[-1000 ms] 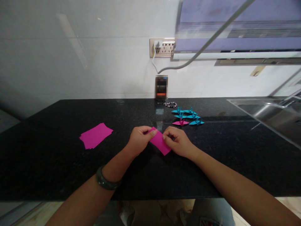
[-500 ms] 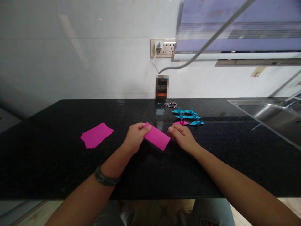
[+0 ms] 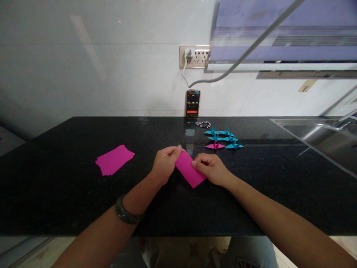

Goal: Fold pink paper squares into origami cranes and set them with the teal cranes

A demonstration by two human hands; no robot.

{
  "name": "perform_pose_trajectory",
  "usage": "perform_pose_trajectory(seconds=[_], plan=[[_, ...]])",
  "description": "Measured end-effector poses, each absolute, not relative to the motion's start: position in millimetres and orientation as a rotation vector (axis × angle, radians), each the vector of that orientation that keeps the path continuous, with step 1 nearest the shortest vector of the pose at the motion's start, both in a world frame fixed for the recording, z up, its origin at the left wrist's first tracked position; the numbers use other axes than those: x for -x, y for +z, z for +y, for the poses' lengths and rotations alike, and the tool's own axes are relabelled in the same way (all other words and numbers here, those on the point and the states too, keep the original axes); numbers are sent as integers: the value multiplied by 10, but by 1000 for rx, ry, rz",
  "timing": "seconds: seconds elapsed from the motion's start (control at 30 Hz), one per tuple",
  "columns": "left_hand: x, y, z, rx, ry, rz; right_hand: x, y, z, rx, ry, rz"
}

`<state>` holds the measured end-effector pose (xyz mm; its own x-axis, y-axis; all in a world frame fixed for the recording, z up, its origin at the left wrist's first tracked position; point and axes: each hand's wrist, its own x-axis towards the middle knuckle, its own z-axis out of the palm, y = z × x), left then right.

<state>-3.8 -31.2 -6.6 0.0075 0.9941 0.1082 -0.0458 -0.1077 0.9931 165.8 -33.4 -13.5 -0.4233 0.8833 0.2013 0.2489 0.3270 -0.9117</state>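
Note:
A pink sheet of origami paper (image 3: 190, 172) is held between my two hands above the dark counter. My left hand (image 3: 166, 162) pinches its upper left corner between thumb and fingers. On the paper's right side, my right hand (image 3: 212, 168) grips the edge, thumb on top and fingers curled beneath. Part of the sheet is hidden by the hands. Beyond my right hand stand a pink paper crane (image 3: 215, 146) and several blue paper cranes (image 3: 233, 146). Off to the left lies a loose stack of pink paper (image 3: 115, 160).
Against the wall leans a phone (image 3: 192, 105) showing a running timer, with a beaded strap (image 3: 203, 124) at its foot. A metal sink (image 3: 320, 136) is set into the counter (image 3: 69, 201) on the right. A cable (image 3: 237, 63) hangs from the wall socket (image 3: 199, 57).
My right hand has moved from beside the paper onto its right edge and taken hold of it. The paper has turned and shifted slightly toward me, and my left grip has moved to its corner.

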Motion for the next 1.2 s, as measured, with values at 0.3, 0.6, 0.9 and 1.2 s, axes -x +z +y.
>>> perform_pose_trajectory(seconds=[0.3, 0.6, 0.9, 1.2], plan=[[11, -96, -355, -1104, 1135, 937, -1633, -143, -329, 999, 1243, -1647], [32, -66, -331, -1146, 1214, 1057, -1611, -156, -337, 1051, 1234, -1737], [119, -99, -214, -890, 1458, 1076, -1661, -224, -286, 1099, 1322, -1766], [67, -60, -251, -830, 1402, 1071, -1696, -138, -334, 963, 965, -1900]])
